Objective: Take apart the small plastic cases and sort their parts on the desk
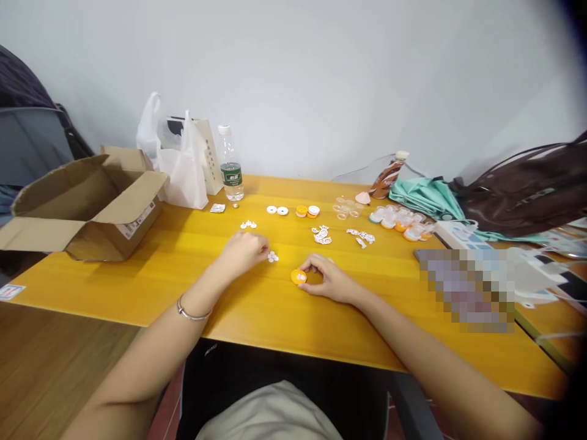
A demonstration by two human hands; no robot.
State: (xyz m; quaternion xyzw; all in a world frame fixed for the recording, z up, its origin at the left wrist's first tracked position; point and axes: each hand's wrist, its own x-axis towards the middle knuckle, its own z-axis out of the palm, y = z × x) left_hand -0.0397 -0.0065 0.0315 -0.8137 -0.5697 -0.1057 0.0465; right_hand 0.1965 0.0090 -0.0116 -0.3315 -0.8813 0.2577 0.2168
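Observation:
My right hand (pixel 326 278) grips the rim of a small round orange plastic piece (pixel 295 278) between thumb and fingers, low over the table or resting on it; I cannot tell which. Small white bits lie inside that piece. My left hand (pixel 245 249) is closed in a pinch, its fingertips beside a little cluster of small white pieces (pixel 273 257). Whatever may be between those fingers is hidden. Farther back sit more small white parts (pixel 248 225), white rings (pixel 277 210), orange and white round pieces (pixel 307 211) and white cut-out shapes (pixel 322 235).
An open cardboard box (pixel 87 208) stands at the left, with a white plastic bag (pixel 183 174) and a water bottle (pixel 232 165) behind. Clear rings (pixel 347 208), clear-domed pieces (pixel 403 221), a brown bottle (pixel 389 176), a teal cloth (pixel 424 197) and a dark bag (pixel 513 189) are right.

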